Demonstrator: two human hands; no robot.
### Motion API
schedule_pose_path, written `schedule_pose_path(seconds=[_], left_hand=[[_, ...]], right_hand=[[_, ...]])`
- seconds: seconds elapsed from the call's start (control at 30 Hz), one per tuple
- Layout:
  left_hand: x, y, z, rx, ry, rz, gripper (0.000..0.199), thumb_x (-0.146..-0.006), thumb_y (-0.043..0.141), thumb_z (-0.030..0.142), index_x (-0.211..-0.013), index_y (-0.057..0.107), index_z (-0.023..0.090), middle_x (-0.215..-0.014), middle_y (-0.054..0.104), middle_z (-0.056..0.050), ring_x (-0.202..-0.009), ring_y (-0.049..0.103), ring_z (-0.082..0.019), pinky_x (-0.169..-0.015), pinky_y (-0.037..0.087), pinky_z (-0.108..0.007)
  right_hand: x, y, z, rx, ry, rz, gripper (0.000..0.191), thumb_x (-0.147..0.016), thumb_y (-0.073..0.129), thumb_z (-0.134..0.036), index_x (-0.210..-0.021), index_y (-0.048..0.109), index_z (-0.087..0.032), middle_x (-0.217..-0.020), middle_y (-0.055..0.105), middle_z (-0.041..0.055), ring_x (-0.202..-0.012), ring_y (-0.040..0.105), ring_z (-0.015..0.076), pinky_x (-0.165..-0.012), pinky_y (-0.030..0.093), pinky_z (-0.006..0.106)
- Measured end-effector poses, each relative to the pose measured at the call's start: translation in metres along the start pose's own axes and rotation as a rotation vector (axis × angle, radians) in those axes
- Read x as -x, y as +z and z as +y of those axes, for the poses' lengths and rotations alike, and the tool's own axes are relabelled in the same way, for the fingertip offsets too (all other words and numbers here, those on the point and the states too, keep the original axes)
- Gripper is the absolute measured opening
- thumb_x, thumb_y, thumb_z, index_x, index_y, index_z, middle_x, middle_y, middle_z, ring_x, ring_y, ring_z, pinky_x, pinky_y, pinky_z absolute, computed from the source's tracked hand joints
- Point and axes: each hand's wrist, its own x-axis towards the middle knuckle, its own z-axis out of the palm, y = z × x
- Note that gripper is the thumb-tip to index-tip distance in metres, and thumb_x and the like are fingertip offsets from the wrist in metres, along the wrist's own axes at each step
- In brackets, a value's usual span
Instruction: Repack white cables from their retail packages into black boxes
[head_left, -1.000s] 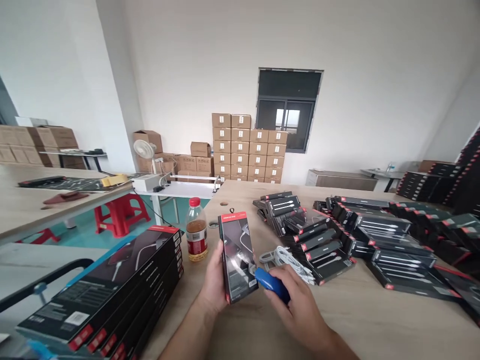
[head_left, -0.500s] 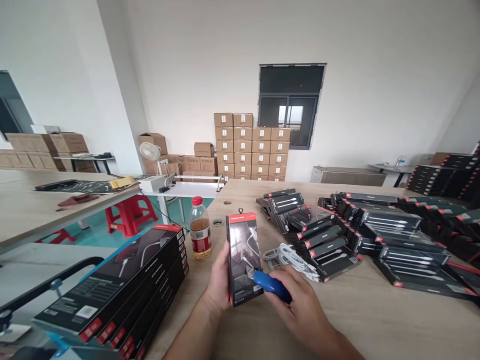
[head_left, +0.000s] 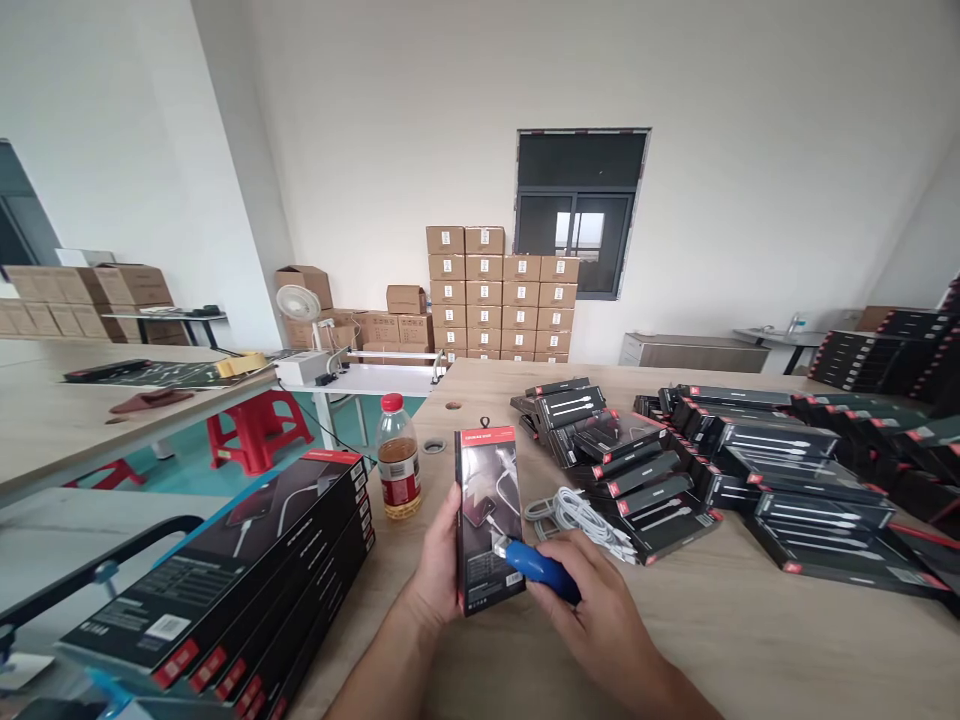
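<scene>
- Fingers (head_left: 559, 548) of the right hand (head_left: 604, 605), seen from the head view, are curled firmly round a blue tool (head_left: 541, 570); from where I sit, its metal tip (head_left: 500, 546) points left, over the lower front of the box (head_left: 487, 480).
- That is the relation I would judge by: the box lies to the left of the right fingers, its long axis running up the picture, top leaning slightly left, while the tool crosses it from the right. Whether the tip touches the front or sits just above it, I cannot tell.
- Left hand (head_left: 439, 560) is the nearer one, holding the box by its lower left edge, thumb along the side (the other fingers are mostly hidden behind, so I cannot read their spread).
- The box is held up above the table (head_left: 720, 650), front towards me, between the bottle (head_left: 399, 470) on the left and the grey cables (head_left: 585, 522) on the right.
- It looks slim, black and glossy, with a red band across the top, a small dark loop above that, a printed phone and pale cable, then fine print and a barcode near the foot.
- Similar boxes stand in a stack (head_left: 225, 560) on the left.
</scene>
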Motion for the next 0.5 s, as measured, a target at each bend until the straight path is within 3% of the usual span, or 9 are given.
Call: schedule_pose_path(seconds=[0.23, 0.5], left_hand=[[-0.006, 0.004, -0.009, -0.102, -0.155, 0.060, 0.057, -0.089, 0.058, 0.062, -0.100, 0.072, 0.008, -0.078, 0.078, -0.014, -0.069, 0.075, -0.026, -0.066, 0.058, -0.032], [-0.007, -0.002, -0.029, -0.238, -0.416, 0.065, 0.065, -0.083, 0.061, 0.070, -0.078, 0.073, 0.006, -0.064, 0.073, -0.014, -0.050, 0.065, -0.017, -0.051, 0.049, -0.023]], right_hand=[[-0.005, -0.007, 0.004, 0.086, 0.073, 0.151, 0.017, -0.097, 0.058, -0.027, -0.114, 0.063, -0.026, -0.101, 0.067, 0.0058, -0.092, 0.068, 0.0219, -0.079, 0.056, 0.032], [-0.008, -0.019, -0.001, 0.181, -0.004, 0.209, 0.020, -0.098, 0.058, -0.030, -0.117, 0.063, -0.025, -0.108, 0.067, 0.0093, -0.099, 0.068, 0.0245, -0.085, 0.057, 0.037]])
